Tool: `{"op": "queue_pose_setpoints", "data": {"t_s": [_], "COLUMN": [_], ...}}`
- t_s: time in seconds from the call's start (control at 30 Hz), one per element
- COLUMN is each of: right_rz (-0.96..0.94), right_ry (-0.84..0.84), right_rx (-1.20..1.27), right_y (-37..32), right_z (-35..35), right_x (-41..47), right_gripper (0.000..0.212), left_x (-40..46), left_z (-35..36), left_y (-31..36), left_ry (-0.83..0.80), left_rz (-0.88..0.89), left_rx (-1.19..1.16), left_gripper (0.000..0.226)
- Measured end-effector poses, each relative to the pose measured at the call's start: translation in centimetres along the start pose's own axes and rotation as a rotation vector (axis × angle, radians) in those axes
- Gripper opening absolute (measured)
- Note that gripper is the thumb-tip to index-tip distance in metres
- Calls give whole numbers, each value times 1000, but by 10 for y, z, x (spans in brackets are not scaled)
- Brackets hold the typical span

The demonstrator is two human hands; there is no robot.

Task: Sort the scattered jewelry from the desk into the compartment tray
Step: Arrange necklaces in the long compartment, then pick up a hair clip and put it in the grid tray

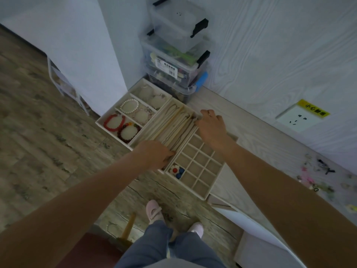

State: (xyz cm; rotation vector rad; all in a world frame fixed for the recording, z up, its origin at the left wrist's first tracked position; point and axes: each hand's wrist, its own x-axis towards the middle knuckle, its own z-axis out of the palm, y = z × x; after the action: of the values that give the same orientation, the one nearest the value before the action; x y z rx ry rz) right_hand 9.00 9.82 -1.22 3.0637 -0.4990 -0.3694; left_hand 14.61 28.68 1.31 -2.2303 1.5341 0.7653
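Gripping the long-slot tray (pixel 170 126) at both ends | left hand (pixel 156 154) clasped near end, right hand (pixel 210 124) far end | bracelet tray (pixel 108 123) left, grid tray (pixel 204 194) right | loose jewelry (pixel 316 176) far right on desk (pixel 251 132)

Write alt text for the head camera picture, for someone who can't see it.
Seen from above, a person's left hand and right hand hold opposite ends of a long-slotted necklace tray on a desk corner. A bracelet tray sits beside it, a grid tray on the other side, scattered jewelry further right.
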Motion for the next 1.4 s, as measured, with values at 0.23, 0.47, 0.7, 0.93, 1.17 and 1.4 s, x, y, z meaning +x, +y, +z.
{"op": "queue_pose_setpoints", "data": {"t_s": [0.23, 0.47, 0.7, 0.93, 1.17, 1.4], "right_rz": [18, 149, 446, 632, 660, 624], "right_ry": [-8, 93, 120, -5, 9, 43], "right_rx": [67, 285, 377, 558, 778, 698], "right_y": [-4, 20, 105, 199, 236, 240], "right_z": [-3, -8, 22, 63, 90, 97], "right_x": [-10, -53, -144, -230, -260, -259], "right_gripper": [42, 57, 50, 44, 38, 32], "left_x": [10, 20, 68, 119, 163, 177], "left_z": [1, -25, -63, -80, -62, -51], "left_y": [3, 19, 111, 227, 320, 345], "left_ry": [66, 169, 401, 392, 337, 370], "left_rz": [-19, -78, 75, 330, 218, 78], "left_rx": [4, -76, -68, -108, -113, -131], "left_gripper": [44, 29, 28, 34, 24, 33]}}
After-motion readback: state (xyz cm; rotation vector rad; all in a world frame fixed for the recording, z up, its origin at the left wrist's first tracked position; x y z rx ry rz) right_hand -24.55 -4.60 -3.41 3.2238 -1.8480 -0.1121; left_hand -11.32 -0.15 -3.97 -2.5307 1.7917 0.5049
